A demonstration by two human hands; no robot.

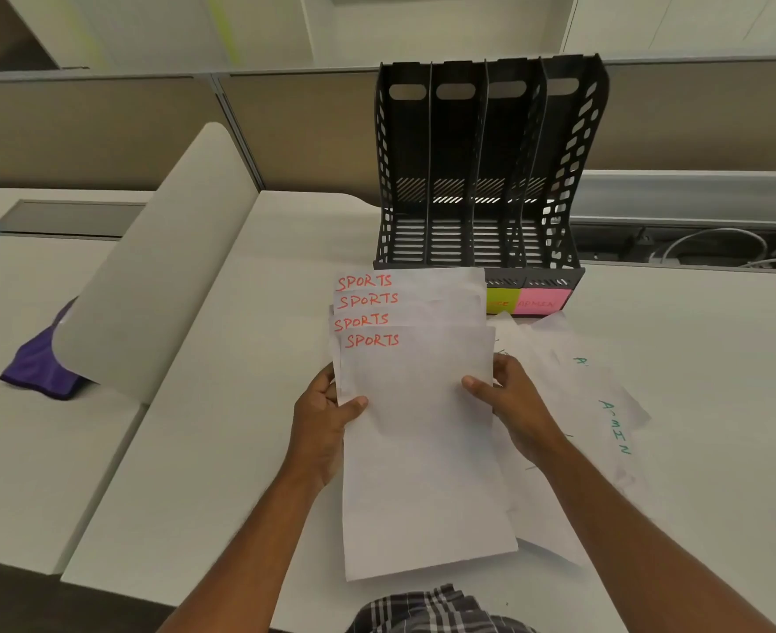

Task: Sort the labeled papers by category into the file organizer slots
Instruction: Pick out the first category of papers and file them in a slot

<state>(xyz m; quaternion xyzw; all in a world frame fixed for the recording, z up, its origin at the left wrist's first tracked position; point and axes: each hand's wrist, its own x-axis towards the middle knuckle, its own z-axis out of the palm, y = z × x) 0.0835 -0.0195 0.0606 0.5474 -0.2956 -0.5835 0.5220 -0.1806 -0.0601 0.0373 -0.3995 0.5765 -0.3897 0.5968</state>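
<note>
Both hands, left (327, 418) and right (514, 404), grip a fanned stack of SPORTS papers (413, 404) at frame centre, before the black organizer (482, 175) on the white surface (222, 404); ADMIN papers (605, 404) lie at right.

I see a white desk (203, 404) with a purple cloth (41, 365) at my far left, partly under a curved white panel (162, 262) that leans across the desk seam. Beige partitions (285, 130) stand behind. Cables (719, 246) lie in an open tray at the back right. Plaid fabric (427, 609) shows at the bottom edge.
</note>
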